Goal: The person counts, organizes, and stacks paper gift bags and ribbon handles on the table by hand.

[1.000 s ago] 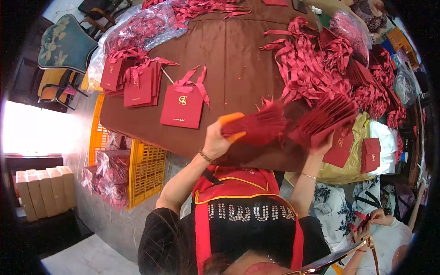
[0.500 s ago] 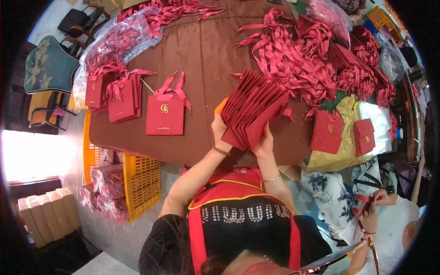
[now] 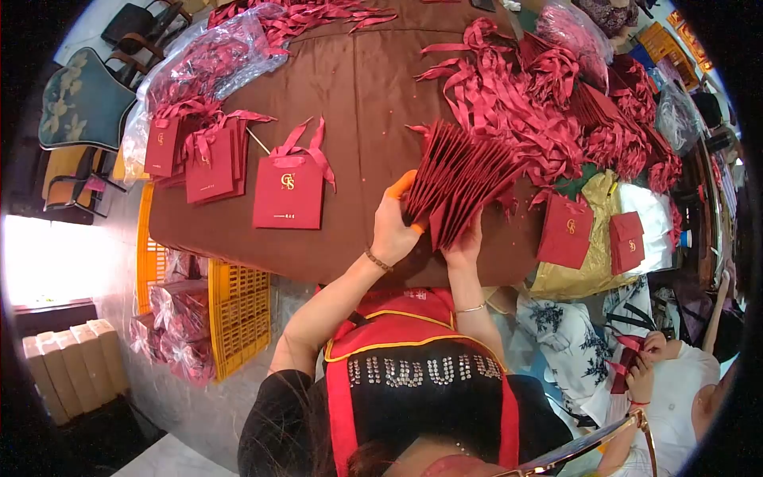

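Observation:
Between my two hands is a fanned stack of flat red paper bags (image 3: 469, 171), held above the near side of the table. My left hand (image 3: 393, 229) grips the stack's left side, with orange covers on its thumb and a finger. Underneath and to the right, my right hand (image 3: 463, 245) holds the lower right edge, its fingers partly hidden by the bags. Left of my hands, a red gift bag (image 3: 288, 195) with gold lettering and ribbon handles lies on the brown tablecloth (image 3: 350, 159). More finished-looking red bags (image 3: 213, 171) lie beyond it.
A heap of red ribbons (image 3: 509, 103) covers the far right. Folded red bags (image 3: 567, 230) lie on gold wrapping (image 3: 598, 258). An orange crate (image 3: 240, 318) stands below the table at left. A co-worker's hands (image 3: 642, 370) hold red pieces at lower right.
The bag stack has shifted slightly right and fanned out more. My left hand has moved right and its thumb now lies across the stack's near edge.

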Demonstrator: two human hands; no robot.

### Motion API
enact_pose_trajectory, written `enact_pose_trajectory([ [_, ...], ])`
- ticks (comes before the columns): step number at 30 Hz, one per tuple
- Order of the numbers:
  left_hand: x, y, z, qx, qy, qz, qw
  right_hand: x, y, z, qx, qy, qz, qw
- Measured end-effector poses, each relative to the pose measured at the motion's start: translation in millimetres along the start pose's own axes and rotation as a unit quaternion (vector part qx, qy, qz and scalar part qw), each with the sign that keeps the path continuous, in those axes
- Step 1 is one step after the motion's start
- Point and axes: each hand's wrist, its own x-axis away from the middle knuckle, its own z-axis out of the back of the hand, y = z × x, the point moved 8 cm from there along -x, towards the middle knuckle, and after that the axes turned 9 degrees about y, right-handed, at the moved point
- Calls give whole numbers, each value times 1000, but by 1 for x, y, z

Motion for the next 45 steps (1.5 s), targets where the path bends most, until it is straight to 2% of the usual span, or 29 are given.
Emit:
enact_pose_trajectory([
  [2,1,2,1,-39,1,-23,999,0,0,1,12,27,5,1000],
  [8,1,-14,5,16,12,-20,1000,-1,0,9,-48,17,-17,999],
  [10,1,-1,9,-92,23,-26,995,-2,-1,11,-40,1,-15,999],
  [14,1,-2,10,-70,33,-1,997,-1,-2,9,-32,-9,-9,999],
  [16,1,-3,12,-90,45,-27,995,-2,-2,9,-34,-20,-6,999],
  [19,0,-4,11,-129,36,-19,991,-1,-2,6,-31,-28,5,999],
  [23,1,-24,10,-96,23,-17,995,1,-3,4,-39,-45,-3,998],
  [32,-3,-2,6,-56,-10,-25,998,0,-2,4,-29,-15,-1,999],
  [34,-6,-1,0,-14,-50,23,998,0,-2,4,-31,-16,0,999],
  [37,-4,7,5,-67,-20,-19,997,-1,-2,2,-26,-22,3,999],
  [40,-4,0,2,-11,-32,9,999,-1,-2,3,-27,-17,6,999],
  [45,-1,-7,5,-32,-18,-7,999,1,-2,0,-2,-9,12,1000],
])
